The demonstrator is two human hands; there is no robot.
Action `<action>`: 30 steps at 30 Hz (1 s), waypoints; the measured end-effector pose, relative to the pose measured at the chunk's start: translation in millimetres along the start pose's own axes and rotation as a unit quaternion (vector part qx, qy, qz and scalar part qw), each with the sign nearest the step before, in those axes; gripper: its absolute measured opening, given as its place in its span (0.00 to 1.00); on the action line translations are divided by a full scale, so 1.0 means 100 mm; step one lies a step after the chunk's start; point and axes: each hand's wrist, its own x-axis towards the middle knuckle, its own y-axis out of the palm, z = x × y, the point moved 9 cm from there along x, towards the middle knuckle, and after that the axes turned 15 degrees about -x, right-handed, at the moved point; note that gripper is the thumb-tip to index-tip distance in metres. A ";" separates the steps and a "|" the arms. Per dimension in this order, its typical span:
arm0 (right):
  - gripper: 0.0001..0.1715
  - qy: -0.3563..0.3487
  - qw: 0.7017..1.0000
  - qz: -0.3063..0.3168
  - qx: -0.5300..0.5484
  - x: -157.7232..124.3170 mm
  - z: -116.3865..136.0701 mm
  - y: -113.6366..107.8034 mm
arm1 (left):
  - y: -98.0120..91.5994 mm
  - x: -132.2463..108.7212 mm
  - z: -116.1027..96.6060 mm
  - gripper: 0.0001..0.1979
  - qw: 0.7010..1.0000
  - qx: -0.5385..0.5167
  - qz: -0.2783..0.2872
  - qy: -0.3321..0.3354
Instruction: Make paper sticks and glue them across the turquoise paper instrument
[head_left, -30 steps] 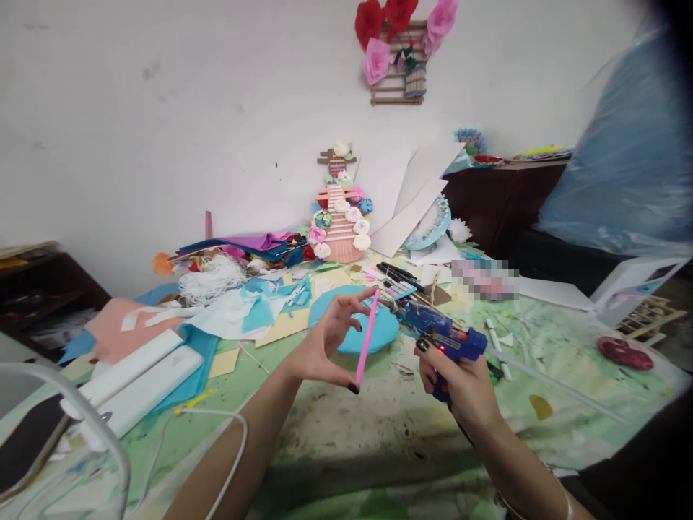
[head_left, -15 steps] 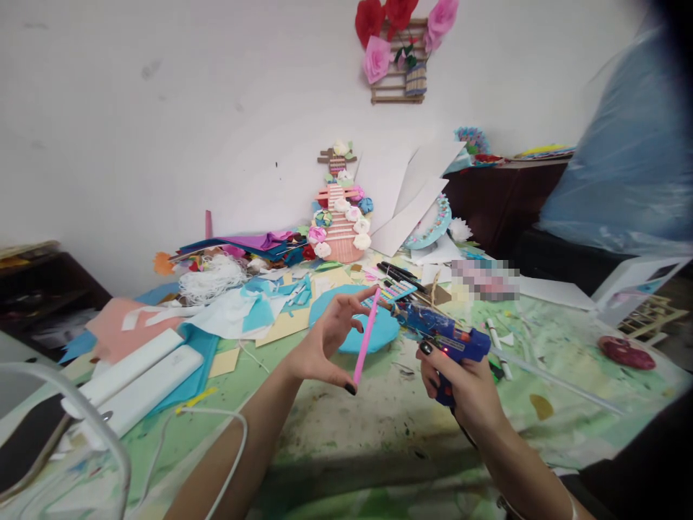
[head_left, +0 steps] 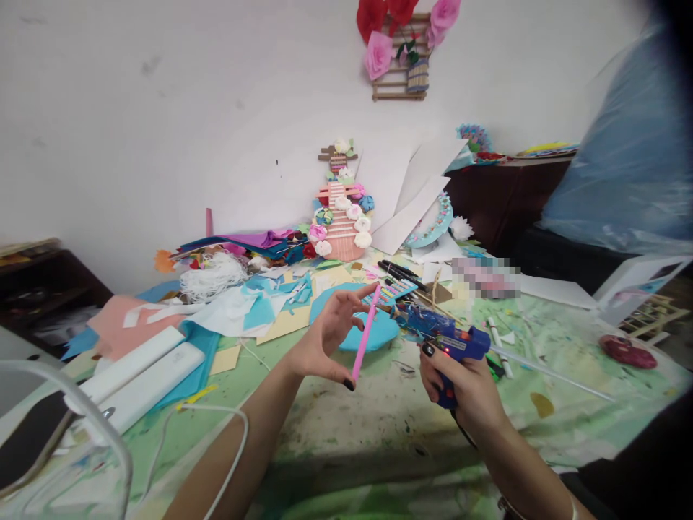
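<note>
Left hand: thumb and fingertip stand wide apart, gripping a pink strip by its two ends, aslant above the table; right hand: fingers wrap closely round a blue glue gun, its front end near the strip; beyond: turquoise disc, flat; farther back: flower-trimmed, lute-shaped piece, upright before the wall

You can pass low over the cloth between your left hand and right hand; higher up, the glue gun narrows your gap to the pink strip; leftward, a white cable crosses your left forearm.
</note>
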 end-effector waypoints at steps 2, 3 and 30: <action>0.26 0.007 1.000 0.001 -0.007 -0.01 -0.01 0.00 | 0.00 0.00 0.00 0.46 1.000 0.000 -0.001 0.001; 0.26 0.010 1.000 0.002 -0.010 -0.02 -0.01 0.01 | 0.00 0.01 -0.01 0.46 1.000 0.000 -0.001 0.002; 0.25 0.012 0.996 0.077 -0.031 -0.20 -0.10 0.15 | -0.04 0.04 -0.04 0.44 0.999 -0.031 -0.030 0.024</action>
